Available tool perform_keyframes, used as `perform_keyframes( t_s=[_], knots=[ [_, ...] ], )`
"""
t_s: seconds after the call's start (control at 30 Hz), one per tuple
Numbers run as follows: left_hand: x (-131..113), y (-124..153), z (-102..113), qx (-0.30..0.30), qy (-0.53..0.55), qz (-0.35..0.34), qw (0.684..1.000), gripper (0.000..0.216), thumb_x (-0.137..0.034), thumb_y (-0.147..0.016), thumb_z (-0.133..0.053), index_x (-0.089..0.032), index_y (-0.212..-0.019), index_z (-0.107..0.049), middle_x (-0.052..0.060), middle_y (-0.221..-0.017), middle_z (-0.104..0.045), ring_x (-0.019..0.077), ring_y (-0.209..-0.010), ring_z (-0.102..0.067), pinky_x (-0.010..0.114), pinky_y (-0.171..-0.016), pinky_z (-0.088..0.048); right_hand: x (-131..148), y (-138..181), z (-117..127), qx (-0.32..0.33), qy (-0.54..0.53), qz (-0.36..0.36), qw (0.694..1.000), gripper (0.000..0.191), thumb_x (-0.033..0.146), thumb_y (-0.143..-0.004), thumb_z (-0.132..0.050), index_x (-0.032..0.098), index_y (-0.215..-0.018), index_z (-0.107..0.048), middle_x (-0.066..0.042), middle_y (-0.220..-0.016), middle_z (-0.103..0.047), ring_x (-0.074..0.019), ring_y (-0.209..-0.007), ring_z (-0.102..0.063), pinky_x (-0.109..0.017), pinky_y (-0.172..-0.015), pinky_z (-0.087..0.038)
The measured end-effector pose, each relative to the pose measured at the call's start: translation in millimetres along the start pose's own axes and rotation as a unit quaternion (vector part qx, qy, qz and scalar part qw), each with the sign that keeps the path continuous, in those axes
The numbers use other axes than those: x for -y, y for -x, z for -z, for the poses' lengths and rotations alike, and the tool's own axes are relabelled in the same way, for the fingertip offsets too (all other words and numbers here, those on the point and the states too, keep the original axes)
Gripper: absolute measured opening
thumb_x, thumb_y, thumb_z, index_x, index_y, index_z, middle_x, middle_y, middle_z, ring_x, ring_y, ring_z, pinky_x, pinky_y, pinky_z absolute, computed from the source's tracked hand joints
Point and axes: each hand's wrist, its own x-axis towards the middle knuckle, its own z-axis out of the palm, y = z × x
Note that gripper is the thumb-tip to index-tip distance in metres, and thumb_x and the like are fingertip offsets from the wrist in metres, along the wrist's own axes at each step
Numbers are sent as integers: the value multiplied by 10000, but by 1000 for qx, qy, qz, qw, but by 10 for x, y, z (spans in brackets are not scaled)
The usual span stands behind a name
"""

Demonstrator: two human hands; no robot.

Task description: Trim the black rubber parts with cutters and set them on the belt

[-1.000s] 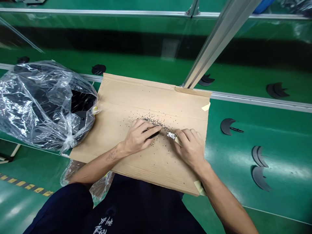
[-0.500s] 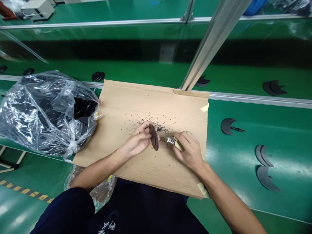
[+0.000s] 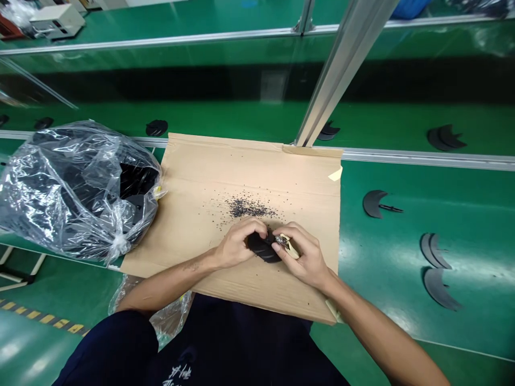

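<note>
Over the near part of a sheet of cardboard [image 3: 209, 177], my left hand [image 3: 237, 245] is closed on a flat black plastic piece [image 3: 263, 249]. My right hand [image 3: 303, 256] is pinched round a small metal tool with a pale handle [image 3: 284, 242]. Its tip touches the right edge of the black piece. A patch of fine black shavings [image 3: 249, 206] lies on the cardboard just beyond my hands.
A clear plastic bag [image 3: 72, 187] full of black parts sits at the left. Crescent-shaped black pieces [image 3: 432, 249] lie on the green bench at the right, more on the belt behind. A slanted aluminium post [image 3: 341, 69] rises from the rail behind the cardboard.
My left hand lifted the black piece off the cardboard, turned it on edge, then brought it nearer to me. My right hand with the tool closed in against it.
</note>
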Motion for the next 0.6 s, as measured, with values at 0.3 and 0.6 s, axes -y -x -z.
perform_keyframes(
  t_s=[0.3, 0.6],
  knots=[
    [-41, 3, 55, -8, -30, -49, 998, 161, -151, -905, -669, -194, -1054, -712, 65, -956, -725, 162, -889, -680, 300, -775, -547, -185, -80, 264, 10, 202, 121, 972, 186, 164, -921, -598, 219, -1093, -646, -71, -863, -689, -206, -730, -583, -361, -639, -456],
    [-53, -13, 81, -17, -16, -74, 997, 181, -147, -898, -692, -199, -1070, -720, 63, -966, -725, 155, -896, -682, 292, -788, -557, -201, -99, 224, 39, 309, 161, 937, 151, 141, -969, -509, 198, -1017, -640, -53, -775, -658, -183, -674, -498, -336, -607, -372]
  ],
)
